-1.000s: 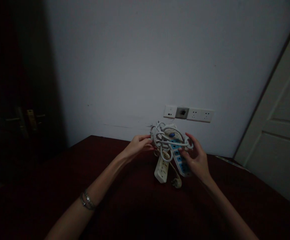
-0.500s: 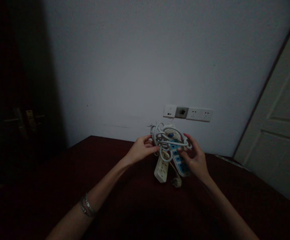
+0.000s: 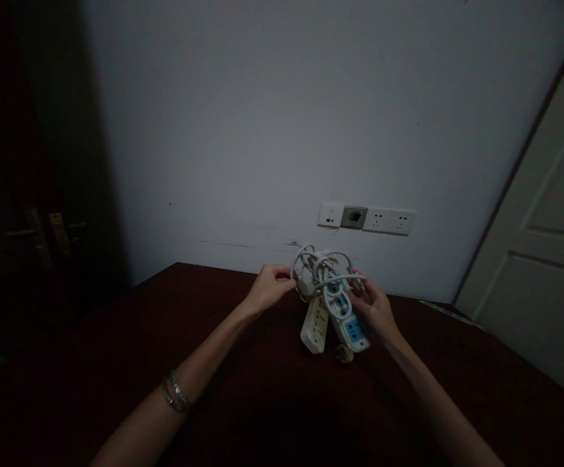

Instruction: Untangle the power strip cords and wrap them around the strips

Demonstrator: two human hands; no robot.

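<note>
Tabletop [image 3: 204, 292], left hand [image 3: 268, 289] curled toward right hand [image 3: 377, 311]

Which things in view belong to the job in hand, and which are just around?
In the job, judging by the hands:
tangled white cord, between left hand and right hand
blue-socket strip
probably cream strip and loose plug

Just around:
wall sockets
worn bracelet
pale door

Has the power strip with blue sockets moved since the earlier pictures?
Yes. Judged against the wall sockets, the near end of the blue-socket power strip has shifted slightly down the view, away from them.
</note>
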